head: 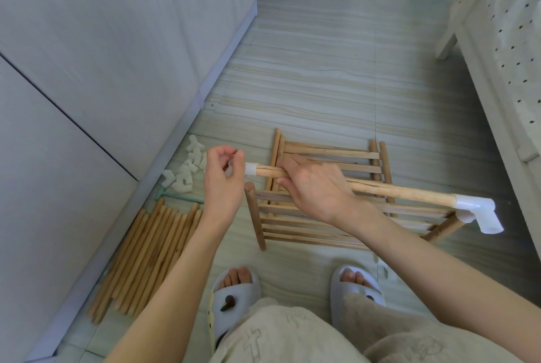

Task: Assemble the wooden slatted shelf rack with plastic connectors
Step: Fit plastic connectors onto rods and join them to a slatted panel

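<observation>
The right hand (313, 187) grips a long round wooden rod (395, 191) above two slatted wooden shelf panels (328, 225) lying on the floor. The left hand (224, 175) pinches a white plastic connector (251, 169) on the rod's left end. Another white plastic elbow connector (477, 213) sits on the right end.

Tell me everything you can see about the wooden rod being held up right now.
The wooden rod is a round, pale, unpainted dowel held roughly level above the slatted panels on the floor. The right hand grips it near its left end. A white plastic connector with several sockets caps its right end. The left hand pinches a second white connector seated on its left tip.
</observation>
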The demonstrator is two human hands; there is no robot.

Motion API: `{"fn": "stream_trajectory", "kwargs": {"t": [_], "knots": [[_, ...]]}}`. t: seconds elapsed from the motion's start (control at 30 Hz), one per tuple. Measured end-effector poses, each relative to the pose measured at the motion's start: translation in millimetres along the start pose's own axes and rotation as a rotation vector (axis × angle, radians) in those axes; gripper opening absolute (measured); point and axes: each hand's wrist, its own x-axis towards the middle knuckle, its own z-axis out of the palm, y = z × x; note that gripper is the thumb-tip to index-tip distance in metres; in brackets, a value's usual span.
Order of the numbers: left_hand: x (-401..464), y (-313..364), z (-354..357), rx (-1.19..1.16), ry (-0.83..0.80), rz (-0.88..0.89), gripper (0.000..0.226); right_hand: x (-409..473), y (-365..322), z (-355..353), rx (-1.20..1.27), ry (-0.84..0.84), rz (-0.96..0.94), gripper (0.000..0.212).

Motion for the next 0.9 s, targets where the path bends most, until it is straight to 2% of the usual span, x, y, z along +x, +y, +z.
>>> {"fn": "stream_trajectory", "kwargs": {"t": [0.23, 0.37, 0.5, 0.67, 0.73, 0.8, 0.9], "knots": [[-11.7, 8.1, 11.1, 0.054, -0.018, 0.164, 0.006, -2.1, -1.9, -0.2, -0.022, 0.04, -0.003, 0.032], [-16.2, 19.2, 21.3, -0.042, -0.021, 0.236, 0.012, -3.3, 0.3, -2.9, -0.017, 0.072, 0.048, 0.034], [-19.4, 22.3, 18.3, -0.136, -0.147, 0.228, 0.008, -7.4, 5.7, -3.2, 0.015, 0.082, 0.032, 0.034], [-24.2, 6.6, -5.9, -0.21, -0.4, 0.093, 0.058, -0.9, 13.7, -7.9, 0.138, 0.073, 0.044, 0.035], [-27.9, -6.1, -11.7, -0.166, -0.428, 0.034, 0.072, 0.7, 17.8, -9.6, 0.164, 0.089, 0.057, 0.041], [-28.7, -15.8, -11.0, -0.084, -0.401, 0.017, 0.07, 0.8, 18.7, -9.5, 0.164, 0.093, 0.034, 0.041], [-25.4, -19.5, -5.1, 0.024, -0.289, 0.045, 0.045, 0.4, 17.7, -8.8, 0.163, 0.068, 0.01, 0.04]]}}
